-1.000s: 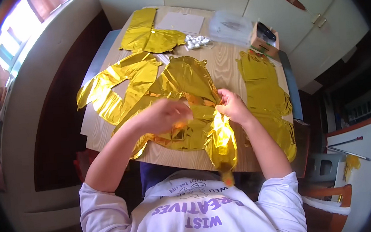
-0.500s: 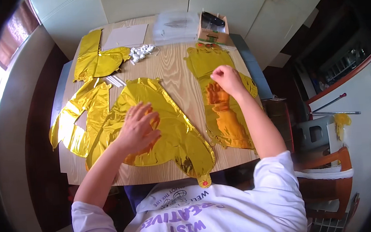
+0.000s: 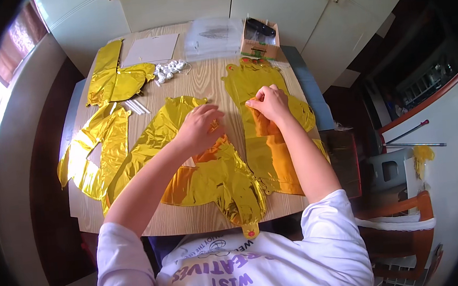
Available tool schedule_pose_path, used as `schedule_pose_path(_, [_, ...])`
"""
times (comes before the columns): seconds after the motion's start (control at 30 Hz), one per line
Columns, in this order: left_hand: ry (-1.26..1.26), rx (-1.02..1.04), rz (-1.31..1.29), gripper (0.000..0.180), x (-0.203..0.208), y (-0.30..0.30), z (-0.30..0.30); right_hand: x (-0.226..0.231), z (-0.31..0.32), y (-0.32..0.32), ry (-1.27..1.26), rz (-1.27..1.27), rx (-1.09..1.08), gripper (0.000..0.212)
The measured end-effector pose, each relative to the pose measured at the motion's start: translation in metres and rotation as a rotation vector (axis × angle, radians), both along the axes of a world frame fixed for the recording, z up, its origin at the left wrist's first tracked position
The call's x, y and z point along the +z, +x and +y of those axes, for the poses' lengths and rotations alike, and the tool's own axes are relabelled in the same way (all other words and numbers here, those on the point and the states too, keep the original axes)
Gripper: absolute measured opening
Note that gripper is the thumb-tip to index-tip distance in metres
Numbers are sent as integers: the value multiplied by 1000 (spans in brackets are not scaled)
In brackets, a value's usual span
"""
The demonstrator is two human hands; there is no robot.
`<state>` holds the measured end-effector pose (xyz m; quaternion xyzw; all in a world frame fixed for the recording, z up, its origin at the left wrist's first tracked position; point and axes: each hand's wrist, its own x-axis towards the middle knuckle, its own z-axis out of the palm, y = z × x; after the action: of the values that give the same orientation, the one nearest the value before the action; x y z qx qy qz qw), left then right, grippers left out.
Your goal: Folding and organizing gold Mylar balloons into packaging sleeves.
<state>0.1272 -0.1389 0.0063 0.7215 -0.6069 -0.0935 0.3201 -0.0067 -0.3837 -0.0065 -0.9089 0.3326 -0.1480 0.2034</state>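
Deflated gold foil balloons lie flat on the wooden table. Over the big middle balloon (image 3: 211, 185), my left hand (image 3: 198, 129) hovers with its fingers apart and slightly bent, an orange reflection beneath it. The foil there is wrinkled. To its right, my right hand (image 3: 270, 103) is above the right balloon (image 3: 264, 151), thumb and fingers pinched together; whatever is between them is too small to make out. Another balloon (image 3: 113, 136) with bright glare touches the middle one on the left. A further balloon (image 3: 127, 82) lies at the far left.
White thin tubes (image 3: 137, 106) and a bunch of small white pieces (image 3: 168, 72) lie near the far-left balloon. Behind stand a pale flat card (image 3: 150, 49), a clear plastic sheet (image 3: 212, 38) and a cardboard box (image 3: 260, 39) with dark items. A wooden chair (image 3: 424, 230) stands at right.
My left hand has moved right and away from me over the middle balloon. My right hand has shifted slightly left and nearer. The middle balloon's right part has become more crumpled.
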Motion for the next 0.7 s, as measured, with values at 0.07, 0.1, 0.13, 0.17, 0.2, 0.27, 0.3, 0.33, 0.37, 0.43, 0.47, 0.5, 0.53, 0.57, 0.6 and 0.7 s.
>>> schedule_pose_path(0.07, [-57, -51, 11, 42, -6, -1, -26, -5, -2, 0, -8, -17, 0, 24])
schedule_pose_path(0.1, [-81, -67, -45, 41, -10, -3, -37, -8, -5, -1, -24, -46, -2, 23])
schedule_pose_path(0.13, [-105, -83, -102, 40, -13, -4, -47, -13, -8, -2, -40, -74, -3, 22])
schedule_pose_path(0.17, [-128, -93, -158, 40, -16, -5, -55, -16, -9, -1, -55, -103, 1, 20])
schedule_pose_path(0.2, [-160, -79, -184, 39, -19, -6, -62, -19, -11, -2, -81, -148, 28, 19])
schedule_pose_path(0.27, [-225, -49, -235, 37, -25, -6, -77, -24, -15, -4, -133, -237, 86, 16])
schedule_pose_path(0.3, [-199, -43, -230, 38, -28, -4, -85, -25, -16, -4, -145, -262, 110, 15])
schedule_pose_path(0.33, [-174, -37, -225, 38, -30, -1, -94, -26, -18, -3, -158, -288, 135, 13])
schedule_pose_path(0.37, [-148, -35, -218, 38, -31, 0, -100, -25, -19, -4, -169, -311, 156, 12])
schedule_pose_path(0.43, [-96, -38, -223, 37, -35, 2, -103, -25, -19, -6, -151, -344, 186, 11])
schedule_pose_path(0.47, [-67, -41, -225, 37, -36, 2, -103, -25, -18, -7, -139, -360, 199, 10])
schedule_pose_path(0.5, [-96, -24, -242, 36, -38, 0, -102, -25, -18, -9, -94, -380, 177, 10])
schedule_pose_path(0.53, [-125, -6, -260, 36, -40, -3, -100, -23, -19, -11, -50, -399, 155, 10])
schedule_pose_path(0.57, [-152, 9, -276, 35, -41, -5, -98, -24, -20, -14, -3, -418, 130, 10])
schedule_pose_path(0.6, [-156, 19, -270, 35, -42, -6, -98, -26, -24, -15, 45, -483, 128, 10])
schedule_pose_path(0.7, [-157, 41, -267, 35, -42, -5, -95, -20, -30, -21, 283, -547, 96, 12])
